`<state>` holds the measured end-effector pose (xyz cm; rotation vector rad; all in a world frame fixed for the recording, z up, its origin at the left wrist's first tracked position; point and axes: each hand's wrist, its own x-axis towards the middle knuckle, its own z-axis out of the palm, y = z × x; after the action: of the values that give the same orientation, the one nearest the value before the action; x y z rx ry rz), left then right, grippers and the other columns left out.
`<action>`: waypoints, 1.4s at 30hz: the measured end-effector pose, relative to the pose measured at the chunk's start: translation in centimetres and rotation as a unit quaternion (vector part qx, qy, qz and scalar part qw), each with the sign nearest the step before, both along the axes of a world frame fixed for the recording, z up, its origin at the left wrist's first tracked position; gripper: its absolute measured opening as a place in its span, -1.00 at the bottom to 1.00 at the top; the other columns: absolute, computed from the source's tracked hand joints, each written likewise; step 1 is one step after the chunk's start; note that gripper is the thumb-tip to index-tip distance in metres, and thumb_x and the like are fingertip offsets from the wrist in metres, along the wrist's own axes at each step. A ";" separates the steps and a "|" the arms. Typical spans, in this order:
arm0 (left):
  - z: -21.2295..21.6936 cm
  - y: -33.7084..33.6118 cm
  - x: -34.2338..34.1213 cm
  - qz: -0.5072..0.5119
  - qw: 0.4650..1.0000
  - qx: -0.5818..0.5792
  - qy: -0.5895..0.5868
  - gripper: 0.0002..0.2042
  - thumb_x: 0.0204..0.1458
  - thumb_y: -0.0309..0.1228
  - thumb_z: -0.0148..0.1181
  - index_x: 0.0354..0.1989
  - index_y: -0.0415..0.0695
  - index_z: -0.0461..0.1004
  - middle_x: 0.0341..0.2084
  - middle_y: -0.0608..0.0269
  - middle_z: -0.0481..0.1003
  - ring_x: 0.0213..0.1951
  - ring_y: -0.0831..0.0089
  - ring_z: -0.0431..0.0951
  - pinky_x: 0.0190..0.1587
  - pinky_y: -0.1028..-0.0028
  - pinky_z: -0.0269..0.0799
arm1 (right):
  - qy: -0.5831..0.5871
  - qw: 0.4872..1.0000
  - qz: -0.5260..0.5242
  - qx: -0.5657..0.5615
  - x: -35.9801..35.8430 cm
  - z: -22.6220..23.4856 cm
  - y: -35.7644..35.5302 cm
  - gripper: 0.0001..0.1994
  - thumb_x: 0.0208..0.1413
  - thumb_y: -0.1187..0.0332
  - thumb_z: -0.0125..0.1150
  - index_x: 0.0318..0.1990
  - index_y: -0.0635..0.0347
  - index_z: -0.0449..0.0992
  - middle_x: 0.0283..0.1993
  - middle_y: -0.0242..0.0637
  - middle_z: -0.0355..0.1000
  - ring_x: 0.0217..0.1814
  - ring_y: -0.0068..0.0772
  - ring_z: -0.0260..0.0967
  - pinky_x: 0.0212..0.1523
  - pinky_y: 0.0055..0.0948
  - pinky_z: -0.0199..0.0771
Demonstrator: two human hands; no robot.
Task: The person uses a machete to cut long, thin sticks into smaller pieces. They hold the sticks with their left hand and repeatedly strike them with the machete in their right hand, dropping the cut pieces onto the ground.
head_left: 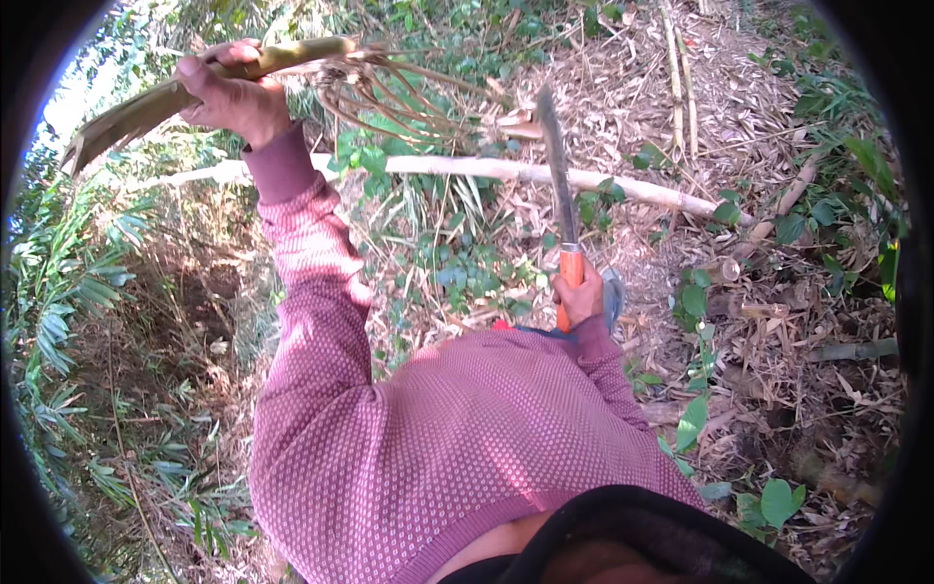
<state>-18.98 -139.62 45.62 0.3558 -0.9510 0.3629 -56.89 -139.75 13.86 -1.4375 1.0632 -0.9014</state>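
High at the upper left, my left hand is wrapped round a greenish-brown piece of bamboo stalk. One end of the stalk looks split and ragged; from the other end a bunch of thin bare side twigs spreads to the right. My right hand, near the middle right, grips a machete by its orange handle. The long dark blade points away from me and is apart from the stalk. Part of the handle is covered by my fingers.
A long pale pole lies across the ground ahead. Two thin canes lie farther off at the right. Dry leaf litter covers the slope, with cut bamboo stumps at the right. Leafy bamboo growth crowds the left side.
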 end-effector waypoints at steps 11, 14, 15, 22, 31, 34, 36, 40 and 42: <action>-3.1 -4.8 -11.0 -0.167 0.985 0.025 -0.023 -0.80 -0.04 -0.40 0.14 -0.52 -0.19 0.24 -0.78 0.29 0.31 -0.74 0.54 0.36 -0.67 0.54 0.41 | -0.126 0.976 0.013 -0.176 3.2 15.1 -1.6 -0.74 -0.06 0.45 0.14 -0.20 0.33 0.31 -0.49 -0.29 0.34 -0.56 -0.54 0.32 -0.54 -0.52 0.38; -3.8 -5.0 -11.1 -0.171 0.985 0.025 -0.015 -0.80 -0.02 -0.39 0.13 -0.47 -0.20 0.23 -0.76 0.29 0.32 -0.72 0.55 0.37 -0.66 0.56 0.40 | -0.165 0.924 -0.063 -0.339 2.9 20.2 -2.9 -0.81 -0.05 0.52 0.13 -0.27 0.33 0.31 -0.53 -0.33 0.33 -0.60 -0.59 0.30 -0.60 -0.57 0.36; -3.8 -4.9 -11.1 -0.172 0.985 0.028 -0.013 -0.79 -0.02 -0.39 0.13 -0.47 -0.20 0.23 -0.76 0.29 0.32 -0.71 0.56 0.38 -0.66 0.57 0.41 | -0.243 0.906 -0.058 -0.341 3.2 21.6 -3.4 -0.79 -0.08 0.50 0.16 -0.27 0.33 0.32 -0.51 -0.32 0.34 -0.57 -0.58 0.31 -0.56 -0.57 0.37; -3.2 -4.5 -10.9 -0.100 0.993 0.065 -0.004 -0.79 0.00 -0.35 0.10 -0.58 -0.15 0.28 -0.77 0.30 0.34 -0.71 0.58 0.40 -0.66 0.58 0.43 | -0.074 0.993 -0.034 -0.080 11.9 11.0 -1.5 -0.60 -0.19 0.42 0.23 -0.14 0.39 0.35 -0.34 -0.10 0.42 -0.28 -0.32 0.42 -0.21 -0.40 0.44; -4.0 -0.2 -5.8 -0.212 0.967 0.128 -0.054 -0.87 -0.07 -0.41 0.03 -0.57 -0.12 0.26 -0.77 0.31 0.33 -0.70 0.48 0.39 -0.62 0.47 0.41 | -0.274 0.938 0.182 0.105 4.9 11.1 0.4 -0.87 -0.09 0.54 0.10 -0.35 0.30 0.33 -0.61 -0.33 0.30 -0.68 -0.58 0.28 -0.67 -0.60 0.30; 0.2 3.0 -2.7 -0.288 0.915 0.067 -0.276 -0.77 0.01 -0.24 -0.11 -0.53 -0.12 0.36 -0.75 0.30 0.36 -0.70 0.46 0.38 -0.56 0.39 0.41 | -0.260 0.960 0.093 -0.037 2.0 15.4 -0.5 -0.86 -0.08 0.57 0.09 -0.32 0.32 0.32 -0.59 -0.35 0.30 -0.64 -0.59 0.29 -0.62 -0.58 0.34; 3.0 5.8 -0.9 -0.323 0.868 0.085 -0.367 -0.70 0.04 -0.17 -0.21 -0.43 -0.07 0.42 -0.70 0.31 0.38 -0.64 0.44 0.40 -0.44 0.30 0.41 | -0.244 0.967 0.017 -0.070 0.6 16.2 -0.9 -0.86 -0.07 0.58 0.08 -0.32 0.33 0.32 -0.57 -0.35 0.30 -0.63 -0.59 0.29 -0.60 -0.57 0.34; 7.0 8.2 1.7 -0.342 0.813 0.138 -0.451 -0.66 -0.03 -0.02 -0.15 -0.32 0.08 0.49 -0.59 0.42 0.47 -0.51 0.49 0.44 -0.25 0.38 0.28 | -0.244 0.964 -0.078 -0.077 -1.0 14.3 -1.3 -0.86 -0.06 0.60 0.07 -0.31 0.34 0.31 -0.56 -0.35 0.30 -0.62 -0.59 0.28 -0.59 -0.57 0.34; 8.6 7.3 3.0 -0.342 0.835 0.155 -0.403 -0.68 -0.02 -0.04 -0.14 -0.30 0.06 0.47 -0.58 0.41 0.46 -0.51 0.50 0.43 -0.27 0.39 0.28 | -0.225 0.969 -0.070 -0.074 -1.7 13.3 -1.4 -0.86 -0.07 0.60 0.07 -0.31 0.33 0.30 -0.54 -0.33 0.30 -0.63 -0.59 0.27 -0.60 -0.57 0.32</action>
<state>-15.95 -132.28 54.22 0.1179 -1.9004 -0.3557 -58.64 -141.15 27.12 -1.2043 0.7709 -1.3582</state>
